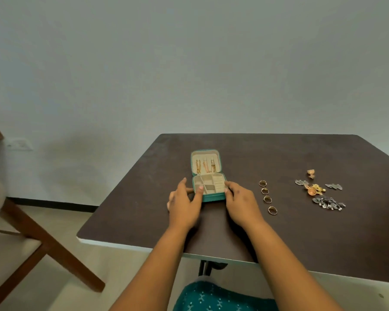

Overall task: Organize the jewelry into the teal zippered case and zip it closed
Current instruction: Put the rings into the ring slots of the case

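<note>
A plain pale wall stands behind a dark brown table (301, 232), with a wooden chair (43, 239) at the left. Near the table's middle the teal zippered case (213, 197) lies open, its lid (206, 153) folded back on the far side with gold chains (206, 166) hanging inside; the near half shows beige compartments. The left hand (184, 204) grips the case's left side, thumb over the near-left compartment, and the right hand (239, 200) grips its right edge. To the right lie 4 rings (267, 197) in a row, and further right a cluster of silver and gold earrings (319, 190), well apart from the case.
</note>
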